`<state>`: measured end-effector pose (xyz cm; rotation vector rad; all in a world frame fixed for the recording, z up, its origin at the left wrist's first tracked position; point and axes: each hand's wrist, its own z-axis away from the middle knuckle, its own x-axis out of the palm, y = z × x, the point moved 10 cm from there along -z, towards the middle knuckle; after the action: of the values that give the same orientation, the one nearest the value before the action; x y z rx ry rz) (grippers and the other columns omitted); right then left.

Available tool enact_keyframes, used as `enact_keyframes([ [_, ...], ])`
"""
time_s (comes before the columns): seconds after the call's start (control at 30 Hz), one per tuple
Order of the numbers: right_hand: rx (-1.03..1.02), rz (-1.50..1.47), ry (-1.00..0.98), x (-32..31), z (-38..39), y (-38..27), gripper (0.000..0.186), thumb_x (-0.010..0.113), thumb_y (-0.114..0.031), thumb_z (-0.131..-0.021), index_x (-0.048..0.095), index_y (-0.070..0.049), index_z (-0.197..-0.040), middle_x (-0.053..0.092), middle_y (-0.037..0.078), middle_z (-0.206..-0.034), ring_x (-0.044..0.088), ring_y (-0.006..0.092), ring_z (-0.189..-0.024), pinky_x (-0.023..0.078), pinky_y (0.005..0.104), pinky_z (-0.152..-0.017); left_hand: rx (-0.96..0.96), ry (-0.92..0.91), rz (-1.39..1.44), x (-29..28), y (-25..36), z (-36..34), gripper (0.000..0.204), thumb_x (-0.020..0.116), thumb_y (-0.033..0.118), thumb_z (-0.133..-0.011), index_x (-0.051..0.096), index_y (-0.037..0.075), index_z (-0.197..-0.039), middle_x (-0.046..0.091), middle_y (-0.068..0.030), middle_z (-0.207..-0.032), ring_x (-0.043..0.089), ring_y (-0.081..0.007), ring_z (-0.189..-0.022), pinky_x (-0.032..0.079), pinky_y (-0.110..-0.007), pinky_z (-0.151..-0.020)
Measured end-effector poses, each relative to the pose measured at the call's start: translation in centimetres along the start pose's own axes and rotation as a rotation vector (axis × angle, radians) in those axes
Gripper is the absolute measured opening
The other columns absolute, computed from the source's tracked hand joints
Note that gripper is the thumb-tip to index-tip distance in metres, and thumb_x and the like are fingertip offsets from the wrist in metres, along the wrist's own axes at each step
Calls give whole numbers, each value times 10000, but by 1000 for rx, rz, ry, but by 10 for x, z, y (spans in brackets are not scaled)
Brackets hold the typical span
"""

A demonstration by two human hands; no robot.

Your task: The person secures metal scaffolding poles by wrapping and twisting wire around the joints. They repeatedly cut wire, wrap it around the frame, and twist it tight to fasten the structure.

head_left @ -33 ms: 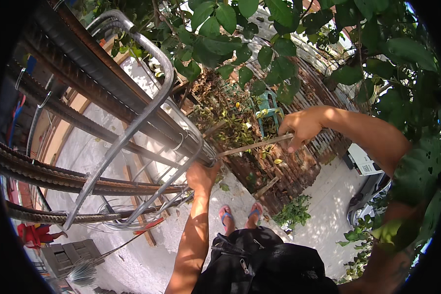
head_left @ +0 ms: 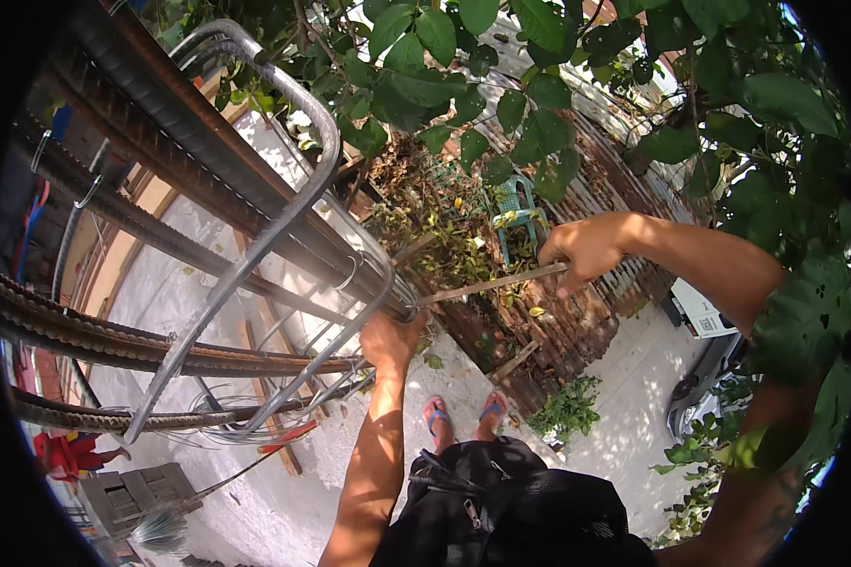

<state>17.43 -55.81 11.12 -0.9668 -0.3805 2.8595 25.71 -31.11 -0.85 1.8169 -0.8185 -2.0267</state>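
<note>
A cage of rusty ribbed steel bars (head_left: 189, 354), crossed by bent grey stirrups (head_left: 288, 215), fills the left side. At its near lower end my left hand (head_left: 388, 342) is closed around a stirrup and the bars beside it; its fingertips are partly hidden. My right hand (head_left: 584, 248), farther right, pinches the end of a thin, light-brown stick (head_left: 492, 283). The stick's other end reaches the bars just above my left hand. Whether it touches them, I cannot tell.
Leafy branches (head_left: 529, 94) hang overhead and at right. Beyond lie rusty corrugated sheets (head_left: 577, 317), leaf litter and a green plastic chair (head_left: 515, 210). Coiled wire (head_left: 241, 430), hollow blocks (head_left: 142, 496) and a broom (head_left: 164, 531) are below left. A vehicle (head_left: 700, 378) stands at right.
</note>
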Motion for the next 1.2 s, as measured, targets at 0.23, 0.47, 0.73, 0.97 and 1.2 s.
enact_keyframes([
  [0.23,124,55,156,8,22,-9,505,627,-54,-704,569,-71,-1205,632,176,-1089,587,314,-1060,458,389,-929,307,-93,393,-12,23,-8,631,780,240,-680,525,9,-1210,541,-194,-1205,501,-334,-1152,430,-408,-938],
  [0.47,121,-17,161,24,20,0,481,667,-136,-736,573,-25,-1193,639,192,-1073,610,305,-1020,470,387,-920,698,-158,70,4,49,-25,384,591,343,-836,631,38,-1066,580,-151,-1157,454,-346,-1209,316,-472,-1029],
  [0.73,136,-317,151,36,20,16,444,606,-384,-849,637,10,-1050,658,188,-969,626,298,-940,480,393,-857,789,-140,150,11,54,-34,201,569,214,-780,642,52,-876,613,-113,-982,512,-324,-1112,340,-446,-983],
  [0.97,183,114,320,45,14,16,323,657,-327,-759,689,-48,-918,669,154,-807,659,286,-840,533,401,-740,832,-109,218,9,62,-36,100,573,114,-697,577,20,-732,580,-122,-789,568,-324,-827,426,-425,-829],
  [1.2,356,48,395,137,-18,38,542,693,-404,-738,586,-116,-1184,644,121,-1020,663,269,-862,548,409,-742,841,-96,227,9,64,-36,66,559,88,-688,561,33,-724,574,-118,-776,562,-322,-807,431,-404,-792],
])
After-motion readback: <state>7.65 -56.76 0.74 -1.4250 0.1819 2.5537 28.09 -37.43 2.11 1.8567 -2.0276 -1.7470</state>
